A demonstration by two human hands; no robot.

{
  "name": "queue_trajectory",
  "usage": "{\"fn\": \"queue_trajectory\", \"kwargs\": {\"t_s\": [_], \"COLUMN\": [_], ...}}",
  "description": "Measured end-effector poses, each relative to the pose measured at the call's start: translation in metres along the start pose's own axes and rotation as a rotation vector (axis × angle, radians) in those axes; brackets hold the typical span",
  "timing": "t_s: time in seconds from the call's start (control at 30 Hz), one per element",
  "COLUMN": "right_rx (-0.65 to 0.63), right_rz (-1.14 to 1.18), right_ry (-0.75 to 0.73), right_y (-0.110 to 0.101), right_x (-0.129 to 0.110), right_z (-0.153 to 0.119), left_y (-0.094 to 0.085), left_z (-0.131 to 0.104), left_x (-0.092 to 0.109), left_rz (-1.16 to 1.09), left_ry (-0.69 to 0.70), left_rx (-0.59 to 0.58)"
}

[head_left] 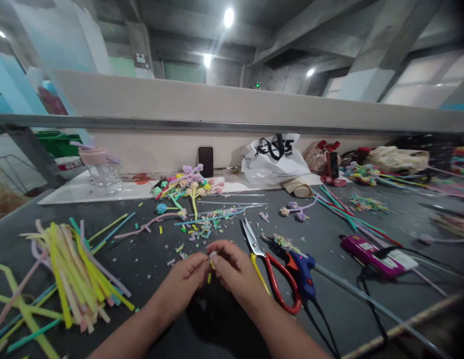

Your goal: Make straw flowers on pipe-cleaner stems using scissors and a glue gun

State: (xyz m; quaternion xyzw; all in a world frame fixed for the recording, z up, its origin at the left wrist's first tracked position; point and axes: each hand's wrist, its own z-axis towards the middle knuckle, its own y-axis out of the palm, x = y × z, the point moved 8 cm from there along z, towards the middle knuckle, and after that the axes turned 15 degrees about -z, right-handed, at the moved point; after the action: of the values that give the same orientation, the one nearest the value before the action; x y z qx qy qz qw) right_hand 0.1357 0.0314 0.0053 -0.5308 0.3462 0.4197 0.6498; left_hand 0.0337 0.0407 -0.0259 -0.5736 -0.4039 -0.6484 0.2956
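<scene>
My left hand and my right hand meet over the dark tabletop, fingertips pinched together. Between them is a small piece of pipe cleaner; its yellow end pokes out below the fingers, and a pale bit shows at the top. Most of the piece is hidden by the fingers. Just right of my right hand lie scissors with one red and one yellow handle, blades apart. Beyond them rests a blue and orange hot glue gun, its nozzle end among small clippings.
A pile of yellow and pink pipe cleaners lies at left. Fuzzy flowers are heaped at the back among scattered clippings. A purple device with a black cord sits right. A bottle, phone and white bag line the back.
</scene>
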Motion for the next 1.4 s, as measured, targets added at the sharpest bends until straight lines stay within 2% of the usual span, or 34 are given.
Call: {"fn": "queue_trajectory", "kwargs": {"t_s": [0.1, 0.2, 0.33, 0.43, 0.53, 0.77, 0.97, 1.13, 1.23, 1.3, 1.4], "right_rx": [0.032, 0.106, 0.201, 0.214, 0.21, 0.145, 0.174, 0.189, 0.04, -0.014, 0.054], "right_rz": [0.196, 0.233, 0.019, -0.14, -0.2, -0.256, -0.275, -0.385, -0.52, -0.607, -0.752], "right_ry": [0.053, 0.083, -0.011, -0.106, -0.138, -0.167, -0.134, -0.166, -0.26, -0.274, -0.161], "right_y": [-0.004, -0.01, -0.016, -0.015, -0.013, -0.006, -0.007, -0.005, 0.0, -0.01, -0.045], "right_x": [0.0, 0.003, 0.003, -0.002, -0.004, -0.011, -0.005, -0.008, -0.022, -0.026, -0.018], "right_z": [-0.002, -0.003, -0.003, -0.003, -0.003, -0.002, 0.0, -0.006, -0.015, -0.018, -0.018], "left_y": [-0.001, -0.005, -0.007, -0.007, -0.005, 0.001, 0.002, -0.014, -0.026, -0.032, -0.037], "left_z": [0.0, 0.0, 0.0, -0.001, -0.002, -0.005, -0.005, -0.002, 0.0, 0.001, 0.002], "left_x": [-0.005, -0.009, -0.01, -0.014, -0.022, -0.026, -0.026, -0.021, -0.014, -0.009, -0.005], "left_rz": [-0.333, -0.59, -0.751, -0.839, -0.909, -0.973, -0.93, -0.894, -0.895, -0.902, -0.908], "left_ry": [-0.078, -0.134, -0.162, -0.216, -0.3, -0.382, -0.373, -0.289, -0.22, -0.176, -0.152], "left_rx": [0.042, 0.103, 0.101, 0.087, 0.07, 0.046, 0.015, 0.047, 0.074, 0.087, 0.101]}}
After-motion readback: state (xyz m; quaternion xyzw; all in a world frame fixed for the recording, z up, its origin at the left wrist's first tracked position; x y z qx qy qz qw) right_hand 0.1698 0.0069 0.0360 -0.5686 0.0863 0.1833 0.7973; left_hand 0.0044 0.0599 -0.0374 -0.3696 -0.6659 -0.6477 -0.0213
